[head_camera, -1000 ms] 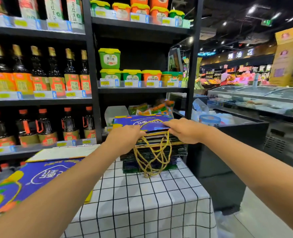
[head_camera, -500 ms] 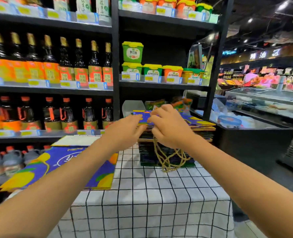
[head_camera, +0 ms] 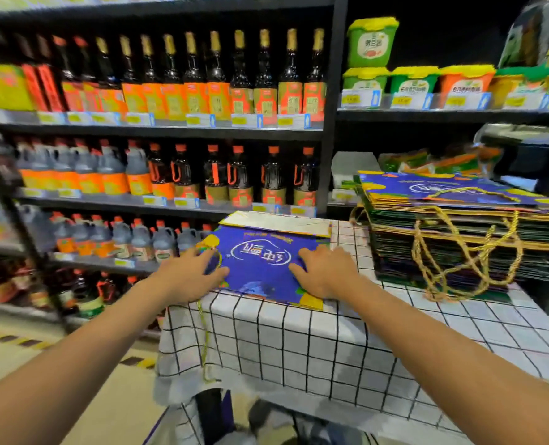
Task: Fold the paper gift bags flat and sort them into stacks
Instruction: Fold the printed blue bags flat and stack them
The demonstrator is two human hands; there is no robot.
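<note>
1. A blue paper gift bag (head_camera: 260,268) is lying flat at the far-left corner of the table (head_camera: 298,342), which is wearing a white cloth with a black grid.
2. The bag's printed face is pointing up, showing a white oval logo; its pale folded end is pointing toward the shelving.
3. The left hand (head_camera: 186,277) is resting palm-down on the bag's left edge, with its fingers spread apart and lying almost straight on the paper.
4. The right hand (head_camera: 326,273) is pressing palm-down on the bag's right portion, with its fingers apart and only slightly bent; neither hand is gripping anything.
5. A thin yellow cord handle (head_camera: 204,335) is hanging from the bag's left corner over the front of the cloth.
6. A tall stack of flattened bags (head_camera: 459,232) is sitting on the right side of the table, well apart from the single bag.
7. Gold rope handles (head_camera: 459,258) are dangling down the near face of the stack.
8. Dark sauce bottles (head_camera: 234,78) are standing in rows on the store shelves behind the table.
9. Green and orange tubs (head_camera: 371,43) are occupying the upper-right shelf.
</note>
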